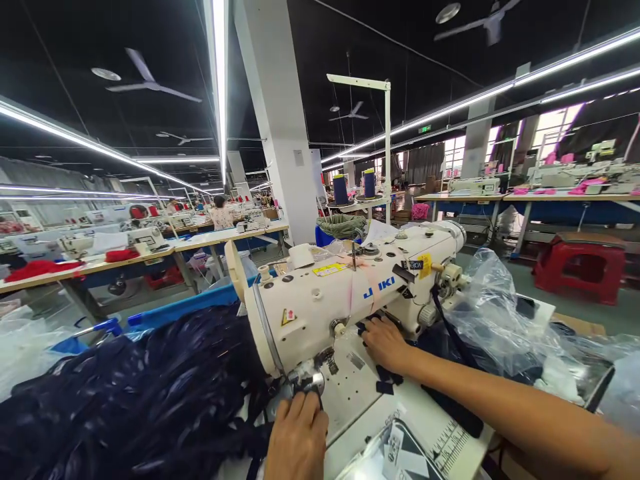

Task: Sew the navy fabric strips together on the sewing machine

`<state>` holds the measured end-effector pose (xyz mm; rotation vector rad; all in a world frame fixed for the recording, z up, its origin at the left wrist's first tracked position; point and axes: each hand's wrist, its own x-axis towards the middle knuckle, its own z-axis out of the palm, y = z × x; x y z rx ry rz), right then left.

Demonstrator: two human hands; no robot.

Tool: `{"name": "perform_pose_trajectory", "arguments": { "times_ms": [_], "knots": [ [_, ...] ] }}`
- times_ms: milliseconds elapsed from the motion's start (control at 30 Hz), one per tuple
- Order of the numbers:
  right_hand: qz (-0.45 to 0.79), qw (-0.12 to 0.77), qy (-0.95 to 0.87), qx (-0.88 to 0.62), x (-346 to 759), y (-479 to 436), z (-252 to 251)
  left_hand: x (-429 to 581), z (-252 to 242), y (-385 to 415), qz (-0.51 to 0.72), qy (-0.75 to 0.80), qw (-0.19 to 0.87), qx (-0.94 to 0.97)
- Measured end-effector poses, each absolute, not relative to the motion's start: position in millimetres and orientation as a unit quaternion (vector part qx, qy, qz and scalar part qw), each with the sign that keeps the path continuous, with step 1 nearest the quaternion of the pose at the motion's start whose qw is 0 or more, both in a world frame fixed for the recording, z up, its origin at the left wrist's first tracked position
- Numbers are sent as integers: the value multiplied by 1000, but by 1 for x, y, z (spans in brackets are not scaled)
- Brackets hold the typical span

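A white JUKI sewing machine stands before me. My left hand is at its needle end, fingers bent and pressed together just in front of the shiny metal presser area. Whatever those fingers pinch is hidden beneath them. Under the machine's arm, my right hand rests on the bed with curled fingers on small dark navy fabric pieces. More short navy pieces lie below that wrist. A large heap of navy strips fills the left side, close to my left hand.
Clear plastic bags lie right of the machine, with a red stool beyond. A phone-like glossy panel sits at the front edge. Two navy thread cones stand behind. Farther back, a person is among other sewing tables.
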<state>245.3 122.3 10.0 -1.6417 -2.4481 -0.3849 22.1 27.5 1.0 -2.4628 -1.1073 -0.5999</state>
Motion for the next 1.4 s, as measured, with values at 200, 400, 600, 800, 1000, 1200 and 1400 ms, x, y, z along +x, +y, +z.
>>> {"name": "perform_pose_trajectory", "arguments": {
  "times_ms": [200, 400, 600, 800, 1000, 1200, 1400],
  "knots": [
    [-119, 88, -865, -480, 212, 125, 7, 21, -14, 39, -220, -404, 182, -869],
    [-106, 139, -963, -207, 199, 87, -8, 6, -10, 12, -267, -374, 119, -880],
    [6, 231, -925, -302, 206, 86, -19, 5, -1, 2, -196, -405, 85, -889],
    [7, 171, -930, -326, 186, 87, -15, 1, -14, 0, -131, -408, 95, -899],
    [5, 102, -940, -324, 161, 87, -3, 1, -27, 1, -90, -416, 117, -897],
    [202, 60, -907, -364, 157, 89, 16, 9, -19, 2, -74, -466, 62, -879],
    [274, 54, -868, -410, 164, 94, 13, 12, -4, 2, -48, -489, 10, -871]
  ]
}}
